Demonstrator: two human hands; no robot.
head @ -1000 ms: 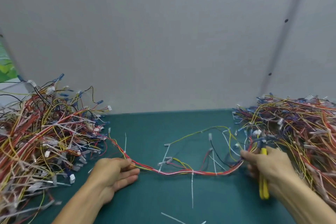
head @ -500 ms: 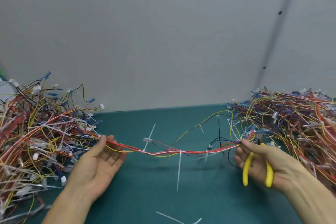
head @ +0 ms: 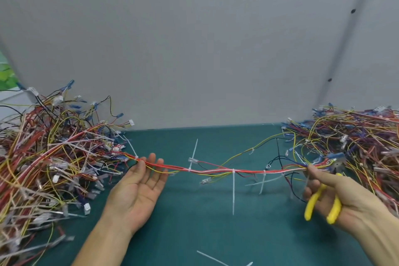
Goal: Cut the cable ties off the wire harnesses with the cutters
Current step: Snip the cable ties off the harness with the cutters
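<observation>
Harness (head: 216,171) is lying loose on the flat left hand (head: 138,192), likely slipping while the right hand (head: 336,196) is gripping cutters (head: 311,207).

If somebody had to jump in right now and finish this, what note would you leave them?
Left hand: open, palm up, harness draped over its fingers.
Right hand: grips the yellow cutters, pinches the harness's other end.
Harness hangs between them above the green mat, several white cable ties on it uncut.
Done: one loose tie lies on the mat.
Left: snip those ties; left pile and right pile flank the mat.
</observation>
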